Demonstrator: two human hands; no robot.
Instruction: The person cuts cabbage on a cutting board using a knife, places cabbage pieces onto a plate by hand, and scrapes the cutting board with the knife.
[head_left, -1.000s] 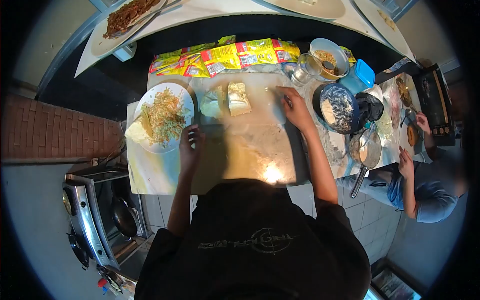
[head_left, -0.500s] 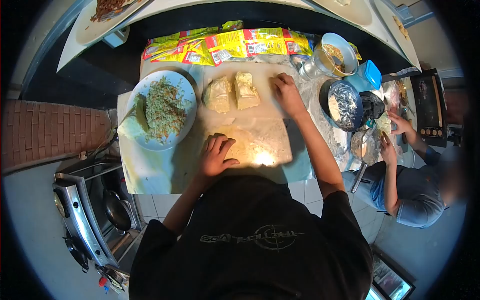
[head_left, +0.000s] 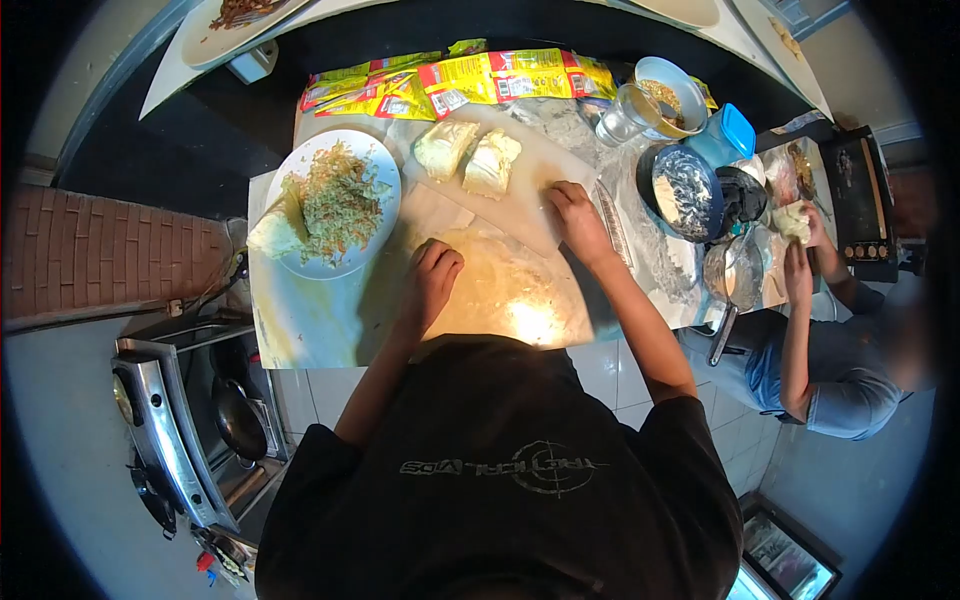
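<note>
A white cutting board (head_left: pixel 530 215) lies turned at an angle on the table, bearing two pale cabbage pieces (head_left: pixel 445 148) side by side. My right hand (head_left: pixel 580 222) is closed at the board's right edge, fingers curled over it; their grip underneath is partly hidden. A long, narrow shiny strip (head_left: pixel 612 225) lies just right of this hand; I cannot tell what it is. Loosely curled, my left hand (head_left: pixel 437 272) rests on the table below the board, with nothing visible in it. To its left is a white plate (head_left: pixel 385 170) of shredded vegetables (head_left: pixel 340 205) and a cabbage wedge (head_left: pixel 277 228).
Yellow-and-red packets (head_left: pixel 460 82) line the back. Right of the board stand a clear cup (head_left: pixel 628 115), a bowl (head_left: pixel 690 85), a blue-lidded container (head_left: pixel 735 135) and a dark floury pan (head_left: pixel 690 190). Beyond, another person's hands (head_left: pixel 805 245) hold a pale leafy piece (head_left: pixel 792 221).
The cutting board has turned clockwise with the cabbage pieces on it. My right hand has moved slightly towards me. My left hand's fingers have drawn in. The other person has lifted a leafy piece.
</note>
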